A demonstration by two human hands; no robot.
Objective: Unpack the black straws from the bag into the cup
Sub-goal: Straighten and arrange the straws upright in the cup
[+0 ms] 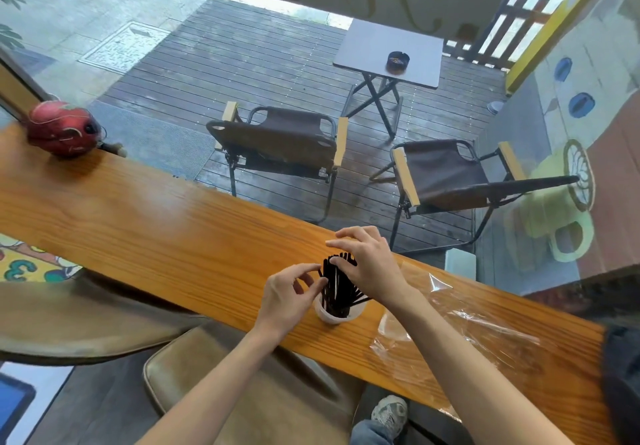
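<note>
Wooden counter, black straws fanned upright, white cup

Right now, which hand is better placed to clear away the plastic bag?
The right hand. The clear bag lies flat on the counter to the right of the cup, beside the right forearm. The left hand would have to cross over the straws.

Straws in cup on counter, bag to its right.
</note>
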